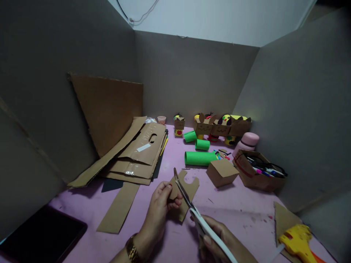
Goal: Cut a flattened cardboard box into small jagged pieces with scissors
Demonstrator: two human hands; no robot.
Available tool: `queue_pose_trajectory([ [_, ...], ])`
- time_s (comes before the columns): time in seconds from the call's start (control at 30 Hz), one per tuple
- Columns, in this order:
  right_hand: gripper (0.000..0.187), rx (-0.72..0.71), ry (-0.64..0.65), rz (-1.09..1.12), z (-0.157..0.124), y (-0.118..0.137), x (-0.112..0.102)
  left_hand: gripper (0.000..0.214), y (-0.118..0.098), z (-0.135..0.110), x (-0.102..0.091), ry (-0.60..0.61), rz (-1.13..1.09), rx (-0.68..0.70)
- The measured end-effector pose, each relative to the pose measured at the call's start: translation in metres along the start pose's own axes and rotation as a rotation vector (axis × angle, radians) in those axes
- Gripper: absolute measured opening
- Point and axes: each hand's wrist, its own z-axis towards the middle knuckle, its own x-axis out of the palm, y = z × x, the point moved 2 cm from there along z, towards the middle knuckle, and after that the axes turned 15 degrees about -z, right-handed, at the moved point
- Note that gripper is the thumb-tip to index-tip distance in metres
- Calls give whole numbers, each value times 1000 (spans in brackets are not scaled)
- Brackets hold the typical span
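Note:
My left hand (161,206) pinches a small cut cardboard piece (189,188) with a notched top edge, held just above the pink table (153,204). My right hand (219,237) grips white-handled scissors (186,199), their blades slightly apart and pointing up and left along the cardboard's left side. A gold watch sits on my left wrist.
A stack of flattened cardboard sheets (137,157) leans at the left, a loose strip (119,208) in front. Green paper tubes (200,157), a small cardboard box (222,172), a box of markers (259,170), cardboard figures (219,128), a yellow glue gun (297,239) and a dark tablet (41,235) surround my hands.

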Motion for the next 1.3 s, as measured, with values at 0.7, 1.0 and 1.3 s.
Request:
queue_pose_trajectory([
  [0.7, 68, 46, -154, -138, -7, 5, -9, 18, 3, -6, 8, 66, -69, -94],
  [1.0, 68, 49, -125, -195, -1, 7, -13, 25, 1, -4, 7, 131, 67, -53],
  [1.3, 72, 103, -104, -68, -1, 18, -7, 32, 1, 1, 4, 107, 70, -29],
])
